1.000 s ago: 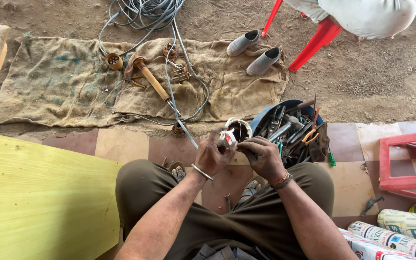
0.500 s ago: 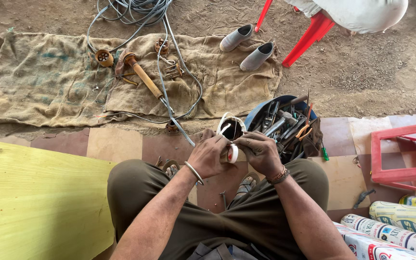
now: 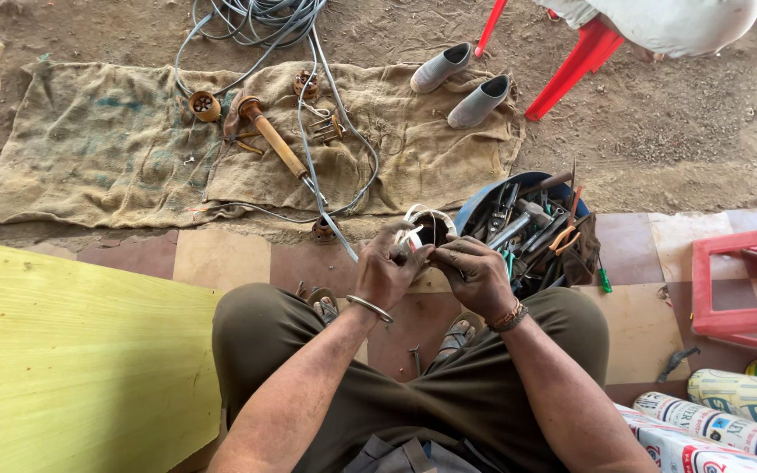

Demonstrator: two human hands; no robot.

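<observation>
White ring [image 3: 427, 221]: we hold it w/ both hands, above lap.
Left hand [image 3: 387, 271]: pinching ring rim.
Right hand [image 3: 477, 273]: gripping ring, beside tool bucket [image 3: 532, 229].

Red stool [image 3: 742, 280], blue tool tub [image 3: 484, 197], yellow-green board [image 3: 63, 350].

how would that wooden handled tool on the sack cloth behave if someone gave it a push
The wooden-handled tool would probably roll a little: its handle looks round and it lies flat on the burlap cloth. The rough weave would likely slow it. It looks stiff, and the cable running from its end might drag and turn it.
</observation>
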